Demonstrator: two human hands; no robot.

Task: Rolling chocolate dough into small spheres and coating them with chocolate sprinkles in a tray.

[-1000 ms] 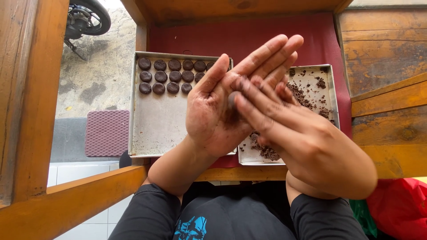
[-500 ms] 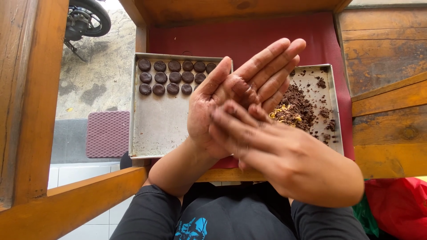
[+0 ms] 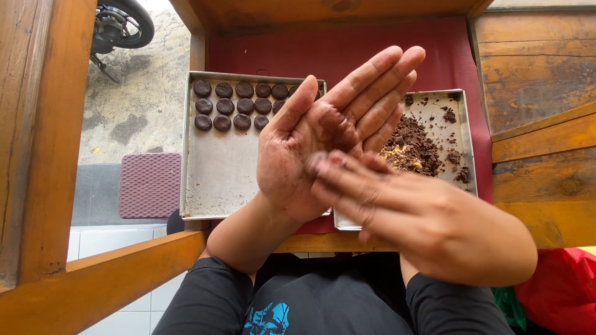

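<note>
My left hand is held up flat, palm toward me and fingers stretched out. A dark brown lump of dough lies on the palm, which is smeared brown. My right hand lies flat across the heel of the left hand, with blurred fingertips touching the palm just below the lump. Under my hands a metal tray holds rows of round dark dough discs at its far end. To its right, a second tray holds a crumbly brown dough pile with yellowish bits.
Both trays sit on a dark red cloth over a wooden table. A thick wooden beam runs along the left and a wooden bench stands right. A purple mat and a motorbike wheel are on the ground below.
My right hand has slid back toward me off the left palm, uncovering the dough lump and the crumb pile. The left hand stayed up in place.
</note>
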